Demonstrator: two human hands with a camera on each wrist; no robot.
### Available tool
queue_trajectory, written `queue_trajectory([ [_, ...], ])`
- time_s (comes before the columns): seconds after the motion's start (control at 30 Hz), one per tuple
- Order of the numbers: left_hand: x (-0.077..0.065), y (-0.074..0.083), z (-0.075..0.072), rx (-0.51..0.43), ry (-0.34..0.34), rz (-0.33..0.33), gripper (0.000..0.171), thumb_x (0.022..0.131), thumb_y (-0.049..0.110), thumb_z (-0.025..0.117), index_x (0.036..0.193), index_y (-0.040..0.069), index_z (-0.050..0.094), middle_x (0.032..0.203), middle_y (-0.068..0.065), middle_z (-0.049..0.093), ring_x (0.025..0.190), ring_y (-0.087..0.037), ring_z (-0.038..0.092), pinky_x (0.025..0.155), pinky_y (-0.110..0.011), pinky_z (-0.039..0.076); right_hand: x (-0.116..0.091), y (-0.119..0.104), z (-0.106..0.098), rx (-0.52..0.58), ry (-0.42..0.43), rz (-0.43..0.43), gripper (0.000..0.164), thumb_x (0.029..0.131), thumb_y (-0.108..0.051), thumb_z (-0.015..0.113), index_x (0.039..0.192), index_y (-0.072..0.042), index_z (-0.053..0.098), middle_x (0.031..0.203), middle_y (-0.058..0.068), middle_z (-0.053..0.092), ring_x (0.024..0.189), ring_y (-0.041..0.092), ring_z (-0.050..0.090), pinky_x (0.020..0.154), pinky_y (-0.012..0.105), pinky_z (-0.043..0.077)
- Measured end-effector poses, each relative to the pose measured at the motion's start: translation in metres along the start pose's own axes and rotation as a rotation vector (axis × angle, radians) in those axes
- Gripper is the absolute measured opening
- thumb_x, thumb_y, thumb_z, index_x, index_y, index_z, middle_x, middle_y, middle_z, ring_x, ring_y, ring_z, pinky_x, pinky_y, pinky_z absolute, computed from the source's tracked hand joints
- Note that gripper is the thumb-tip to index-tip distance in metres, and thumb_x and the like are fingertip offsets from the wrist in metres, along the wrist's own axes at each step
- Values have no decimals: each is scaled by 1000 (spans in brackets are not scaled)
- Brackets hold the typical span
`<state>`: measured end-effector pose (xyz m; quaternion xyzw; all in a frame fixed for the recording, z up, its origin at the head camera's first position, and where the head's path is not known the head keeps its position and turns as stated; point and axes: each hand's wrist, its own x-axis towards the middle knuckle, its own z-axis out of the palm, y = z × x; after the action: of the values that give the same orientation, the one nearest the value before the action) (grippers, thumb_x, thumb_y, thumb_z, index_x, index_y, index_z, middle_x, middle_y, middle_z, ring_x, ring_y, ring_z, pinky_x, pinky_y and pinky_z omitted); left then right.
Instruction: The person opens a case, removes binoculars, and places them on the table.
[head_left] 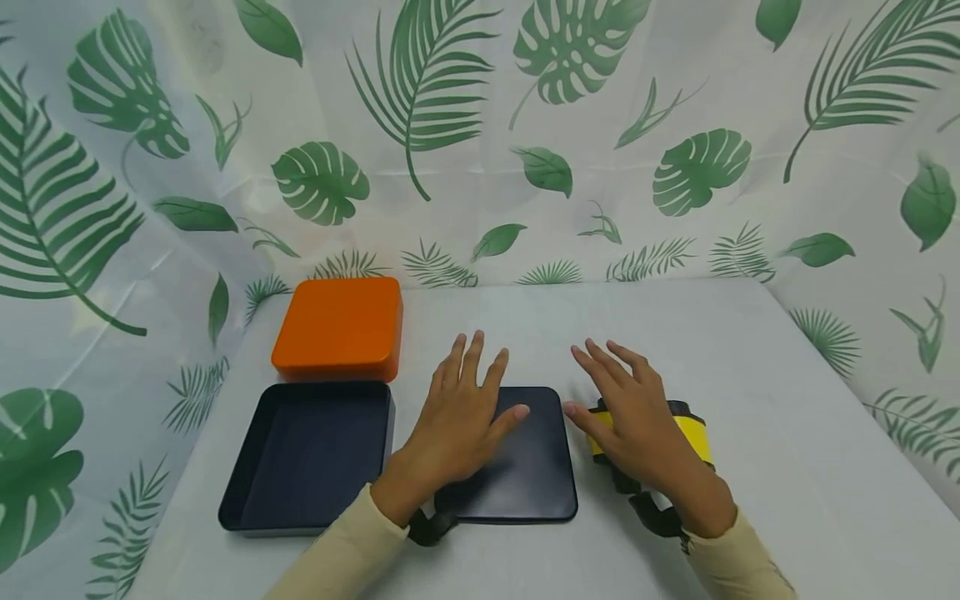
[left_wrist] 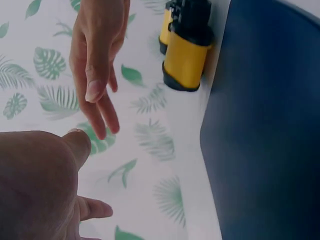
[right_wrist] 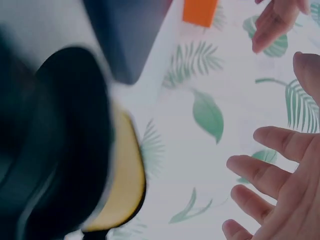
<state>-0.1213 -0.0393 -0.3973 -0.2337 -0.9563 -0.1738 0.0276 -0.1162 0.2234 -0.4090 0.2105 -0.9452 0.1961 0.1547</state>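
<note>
My left hand (head_left: pixel 461 417) hovers with spread fingers over a flat dark navy lid (head_left: pixel 532 467), holding nothing. To the right, my right hand (head_left: pixel 637 417), fingers also extended, is above a pair of yellow and black binoculars (head_left: pixel 693 435) and partly hides them. The left wrist view shows the binoculars (left_wrist: pixel 186 57) standing on the table beside the navy lid (left_wrist: pixel 265 125). Close to the right wrist camera, the binoculars (right_wrist: pixel 125 175) appear large and blurred, apart from the fingers. An open navy box (head_left: pixel 315 458) lies left of the lid, its inside bare.
An orange box-shaped case (head_left: pixel 337 325) sits behind the navy box at the table's back left. The white table (head_left: pixel 787 467) meets a leaf-printed curtain (head_left: pixel 480 192) at the back and sides. Dark straps (head_left: pixel 432 528) circle both wrists.
</note>
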Motion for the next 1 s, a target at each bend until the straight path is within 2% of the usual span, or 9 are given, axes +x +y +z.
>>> queue_trajectory([
  [0.47,-17,-35,-21,-28,85,-49,78,109,60,47,167,10,34,174,-29,19,163,-50,14,128,-70,19,32,-31,15,60,-18,-54,79,98,-47,74,163,-16,43,163,15,50,154,39,36,119,70,30],
  [0.73,-28,-59,-32,-54,73,-125,79,108,58,50,168,11,31,174,-29,18,164,-49,11,127,-73,17,51,-49,28,85,-27,-51,77,100,-51,71,163,-15,44,162,14,52,155,38,36,120,67,32],
  [1.0,-32,-83,-47,-56,77,-156,77,109,52,54,167,6,32,171,-32,22,161,-53,15,125,-76,15,66,-65,42,99,-76,-62,78,101,-54,68,164,-15,43,163,15,50,155,38,36,120,66,34],
])
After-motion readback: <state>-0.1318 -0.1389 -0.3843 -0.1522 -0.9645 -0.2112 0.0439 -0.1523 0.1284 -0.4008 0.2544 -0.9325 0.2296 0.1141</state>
